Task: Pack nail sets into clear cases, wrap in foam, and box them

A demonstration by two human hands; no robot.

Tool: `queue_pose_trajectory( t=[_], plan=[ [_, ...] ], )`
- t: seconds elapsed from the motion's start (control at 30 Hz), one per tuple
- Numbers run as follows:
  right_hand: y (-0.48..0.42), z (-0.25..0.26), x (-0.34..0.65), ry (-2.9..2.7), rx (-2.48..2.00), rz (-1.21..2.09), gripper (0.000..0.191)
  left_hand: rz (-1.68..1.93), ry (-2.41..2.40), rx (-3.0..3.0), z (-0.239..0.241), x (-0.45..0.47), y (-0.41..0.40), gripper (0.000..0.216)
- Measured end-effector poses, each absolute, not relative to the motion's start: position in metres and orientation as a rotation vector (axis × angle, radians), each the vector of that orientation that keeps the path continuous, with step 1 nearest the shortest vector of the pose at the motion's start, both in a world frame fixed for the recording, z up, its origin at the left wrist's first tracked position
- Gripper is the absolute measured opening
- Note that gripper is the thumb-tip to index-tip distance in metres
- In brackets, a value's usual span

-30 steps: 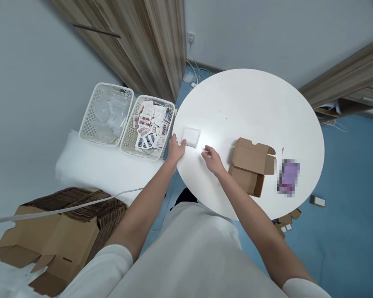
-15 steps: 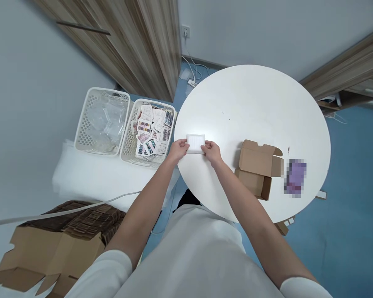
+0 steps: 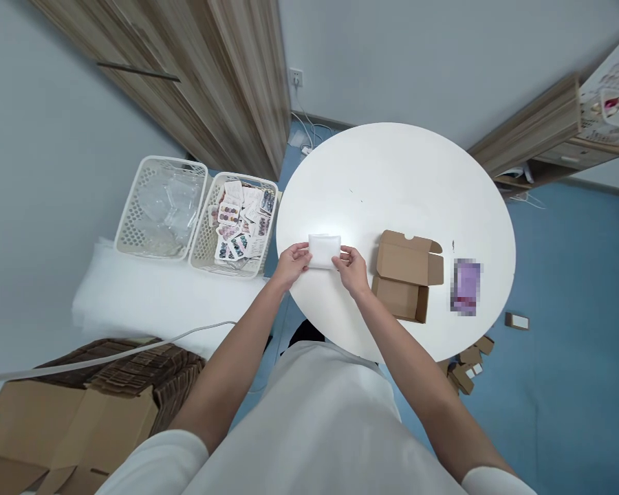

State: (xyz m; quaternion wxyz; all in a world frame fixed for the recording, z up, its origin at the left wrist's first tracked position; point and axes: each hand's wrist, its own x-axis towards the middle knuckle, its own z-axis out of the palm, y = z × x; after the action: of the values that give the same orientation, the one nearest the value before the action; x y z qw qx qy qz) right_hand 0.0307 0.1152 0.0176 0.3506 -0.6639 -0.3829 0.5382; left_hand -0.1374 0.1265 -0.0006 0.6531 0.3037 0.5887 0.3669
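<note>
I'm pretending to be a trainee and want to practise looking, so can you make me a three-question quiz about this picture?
1. What are the left hand and the right hand holding together?
2. True or false: the brown box on the table has its lid open.
3. What mostly fills the basket nearest the table?

Key:
1. A white packet.
2. True.
3. Printed cards.
</note>
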Motion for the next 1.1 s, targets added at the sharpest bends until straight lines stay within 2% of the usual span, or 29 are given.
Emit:
queue_pose_trajectory(
  t=[0.33,0.57,0.8,1.1],
  plan=[
    [0.027,0.040,0.146,-1.119,-1.815,1.107,0.028,0.845,1.344,1.081,0.021,-0.025,0.053,0.043],
    [0.011,0.030,0.214,-1.282,-1.933,1.098,0.020,0.680,1.440,1.392,0.024,0.045,0.034,0.030],
    [0.019,0.019,0.230,-1.539,-2.115,1.112,0.013,0.474,1.546,1.496,0.012,0.064,0.037,0.029],
    [0.022,0.005,0.215,-1.748,-2.261,0.988,0.013,0.315,1.515,1.487,0.012,0.071,0.035,0.048]
  ],
)
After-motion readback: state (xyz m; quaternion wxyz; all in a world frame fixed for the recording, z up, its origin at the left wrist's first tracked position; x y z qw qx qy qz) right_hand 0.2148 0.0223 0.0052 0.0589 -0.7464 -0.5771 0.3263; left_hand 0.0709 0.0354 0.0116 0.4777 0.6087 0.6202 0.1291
